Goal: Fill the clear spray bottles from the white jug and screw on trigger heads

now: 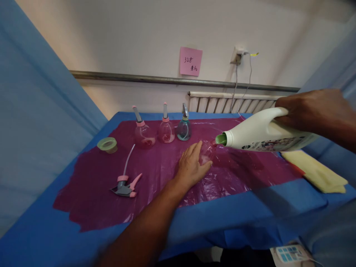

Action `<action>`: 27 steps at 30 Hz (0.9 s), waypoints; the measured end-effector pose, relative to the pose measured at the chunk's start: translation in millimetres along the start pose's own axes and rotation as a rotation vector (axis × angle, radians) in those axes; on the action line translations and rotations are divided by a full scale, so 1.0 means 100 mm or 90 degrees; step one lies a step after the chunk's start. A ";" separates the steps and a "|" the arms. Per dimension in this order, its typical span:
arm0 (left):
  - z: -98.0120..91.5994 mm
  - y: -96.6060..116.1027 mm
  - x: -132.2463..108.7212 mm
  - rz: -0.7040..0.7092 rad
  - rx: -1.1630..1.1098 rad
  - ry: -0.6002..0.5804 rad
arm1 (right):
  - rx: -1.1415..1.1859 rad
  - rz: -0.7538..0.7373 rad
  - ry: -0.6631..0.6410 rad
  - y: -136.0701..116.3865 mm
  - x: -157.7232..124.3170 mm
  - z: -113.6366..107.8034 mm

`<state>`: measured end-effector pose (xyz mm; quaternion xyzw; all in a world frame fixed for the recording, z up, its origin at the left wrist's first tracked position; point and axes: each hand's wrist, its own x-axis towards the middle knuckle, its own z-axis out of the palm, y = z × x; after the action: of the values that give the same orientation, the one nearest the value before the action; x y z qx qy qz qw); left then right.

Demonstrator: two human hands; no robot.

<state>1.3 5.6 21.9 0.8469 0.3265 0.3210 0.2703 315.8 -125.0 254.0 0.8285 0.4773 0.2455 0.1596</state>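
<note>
My right hand point(314, 111) grips the handle of a white detergent jug point(264, 135) held tipped almost level. Its green spout point(221, 139) sits right over the mouth of a small clear bottle point(207, 151) on the purple plastic sheet point(91, 185). My left hand point(191, 165) wraps round that clear bottle and steadies it upright. The bottle is see-through and partly hidden by my fingers. A pink and grey spray trigger head point(126, 185) with its dip tube lies loose on the sheet, left of my left arm.
Three small spray bottles point(164, 128) stand in a row at the back of the sheet. A green cap point(107, 144) lies at the left. A folded yellow cloth point(314, 170) rests at the right on the blue cover. Blue curtains hang on both sides.
</note>
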 end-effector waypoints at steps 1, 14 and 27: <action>0.00 0.00 0.00 0.002 0.000 0.000 | -0.003 -0.005 0.009 0.01 0.00 0.02; -0.02 0.02 0.02 -0.014 -0.008 -0.006 | 0.073 0.024 0.023 -0.01 0.04 0.21; 0.01 -0.06 0.03 -0.049 -0.109 0.069 | 0.653 0.242 0.078 -0.29 -0.01 1.00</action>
<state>1.2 11.4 18.2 0.7887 0.3443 0.3828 0.3359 350.7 -114.2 156.9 0.8559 0.3860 0.0536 -0.3399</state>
